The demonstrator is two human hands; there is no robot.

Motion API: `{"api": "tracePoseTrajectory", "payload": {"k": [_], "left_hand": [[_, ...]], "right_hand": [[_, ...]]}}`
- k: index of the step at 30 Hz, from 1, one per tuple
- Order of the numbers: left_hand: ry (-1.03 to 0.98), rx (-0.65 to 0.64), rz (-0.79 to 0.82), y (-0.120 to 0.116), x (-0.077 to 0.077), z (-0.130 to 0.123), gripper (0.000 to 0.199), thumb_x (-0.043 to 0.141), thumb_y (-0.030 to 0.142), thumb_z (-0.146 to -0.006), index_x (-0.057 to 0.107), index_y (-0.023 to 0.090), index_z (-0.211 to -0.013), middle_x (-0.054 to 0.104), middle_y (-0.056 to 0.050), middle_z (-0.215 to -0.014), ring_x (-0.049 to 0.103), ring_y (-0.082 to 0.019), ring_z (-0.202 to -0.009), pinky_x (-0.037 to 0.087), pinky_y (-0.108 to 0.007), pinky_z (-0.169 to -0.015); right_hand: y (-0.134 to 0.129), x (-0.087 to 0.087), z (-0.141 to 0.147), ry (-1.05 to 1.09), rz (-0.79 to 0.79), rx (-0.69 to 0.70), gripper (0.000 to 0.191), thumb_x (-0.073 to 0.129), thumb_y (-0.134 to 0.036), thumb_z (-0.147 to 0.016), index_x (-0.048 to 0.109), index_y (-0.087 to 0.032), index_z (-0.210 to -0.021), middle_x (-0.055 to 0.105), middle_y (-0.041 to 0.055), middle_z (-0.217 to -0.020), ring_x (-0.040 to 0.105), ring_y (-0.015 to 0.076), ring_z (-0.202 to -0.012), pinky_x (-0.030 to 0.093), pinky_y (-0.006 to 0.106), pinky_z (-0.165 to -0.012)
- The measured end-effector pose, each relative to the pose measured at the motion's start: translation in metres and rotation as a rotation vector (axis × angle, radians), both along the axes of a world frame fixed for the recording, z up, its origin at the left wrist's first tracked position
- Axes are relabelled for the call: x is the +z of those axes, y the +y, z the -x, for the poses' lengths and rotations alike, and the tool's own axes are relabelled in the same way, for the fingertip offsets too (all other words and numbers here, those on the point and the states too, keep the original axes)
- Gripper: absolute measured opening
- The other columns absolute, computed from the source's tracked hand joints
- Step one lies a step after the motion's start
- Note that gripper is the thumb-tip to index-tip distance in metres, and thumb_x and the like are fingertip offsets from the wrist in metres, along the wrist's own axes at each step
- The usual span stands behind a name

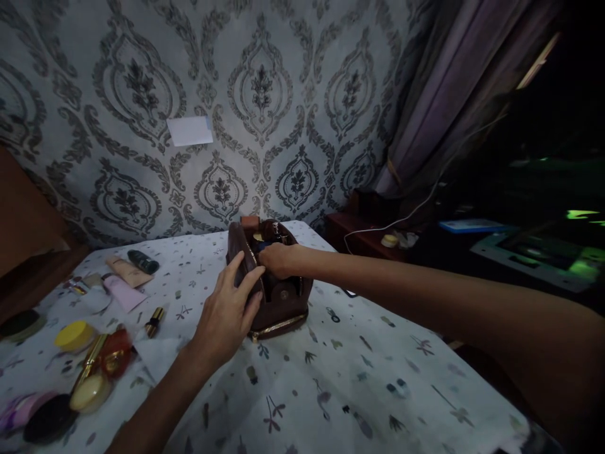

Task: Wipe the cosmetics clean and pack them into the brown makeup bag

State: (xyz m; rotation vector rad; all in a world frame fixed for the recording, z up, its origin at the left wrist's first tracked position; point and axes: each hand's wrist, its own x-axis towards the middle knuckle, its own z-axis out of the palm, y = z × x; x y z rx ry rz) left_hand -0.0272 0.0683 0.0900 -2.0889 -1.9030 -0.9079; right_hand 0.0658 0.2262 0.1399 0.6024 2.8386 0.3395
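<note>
A dark brown toiletry bag (278, 320) with gold zips stands unzipped on the table. My left hand (227, 309) holds its left side, fingers bent over the edge by the zip and thumb lower down. Into the opening reaches my right hand (280, 260); its fingertips are out of sight among the contents, so what it touches is hidden. Several small items fill the back of the bag, one with a shiny metallic top (276, 228).
On the left lie a pink tube (123, 292), a beige tube (128, 271), a dark green tube (143, 261), a yellow round container (74, 336) and several other cosmetics. A patterned white cloth (340, 378) covers the table. A white cable (401, 221) hangs at right.
</note>
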Motion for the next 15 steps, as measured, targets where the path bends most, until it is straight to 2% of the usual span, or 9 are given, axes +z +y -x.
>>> {"api": "tracePoseTrajectory", "payload": {"k": [6, 10, 12, 15], "left_hand": [[-0.02, 0.009, 0.039, -0.002, 0.0, 0.0, 0.04, 0.041, 0.029, -0.1, 0.051, 0.028, -0.138, 0.032, -0.015, -0.157, 0.044, -0.036, -0.138, 0.056, -0.051, -0.094], [-0.04, -0.007, 0.008, -0.004, -0.002, 0.002, 0.04, 0.043, 0.029, -0.099, 0.049, 0.029, -0.139, 0.031, -0.013, -0.157, 0.045, -0.033, -0.138, 0.055, -0.048, -0.098], [-0.041, -0.007, 0.001, -0.004, -0.003, 0.002, 0.04, 0.043, 0.029, -0.099, 0.049, 0.029, -0.139, 0.031, -0.012, -0.158, 0.044, -0.032, -0.139, 0.054, -0.048, -0.1], [-0.039, -0.016, 0.004, -0.004, -0.003, 0.003, 0.04, 0.043, 0.029, -0.099, 0.049, 0.029, -0.139, 0.031, -0.012, -0.158, 0.043, -0.032, -0.14, 0.051, -0.049, -0.103]], "right_hand": [[-0.007, 0.018, -0.002, -0.185, 0.024, 0.031, 0.027, 0.06, -0.007, -0.084, 0.071, -0.006, -0.109, 0.073, 0.0204, -0.107, 0.07, 0.029, -0.105, 0.056, 0.033, -0.084], [-0.013, 0.019, -0.001, -0.211, -0.085, 0.071, 0.033, 0.055, -0.009, -0.088, 0.067, -0.006, -0.119, 0.065, 0.0223, -0.127, 0.065, 0.031, -0.115, 0.056, 0.035, -0.086], [-0.013, 0.015, 0.001, -0.16, -0.118, 0.065, 0.031, 0.055, -0.011, -0.088, 0.068, -0.006, -0.117, 0.065, 0.023, -0.125, 0.066, 0.0304, -0.114, 0.056, 0.035, -0.087], [-0.01, 0.011, 0.003, -0.117, -0.097, 0.066, 0.025, 0.059, -0.012, -0.086, 0.071, -0.008, -0.107, 0.072, 0.0206, -0.108, 0.071, 0.028, -0.103, 0.057, 0.033, -0.084]]}}
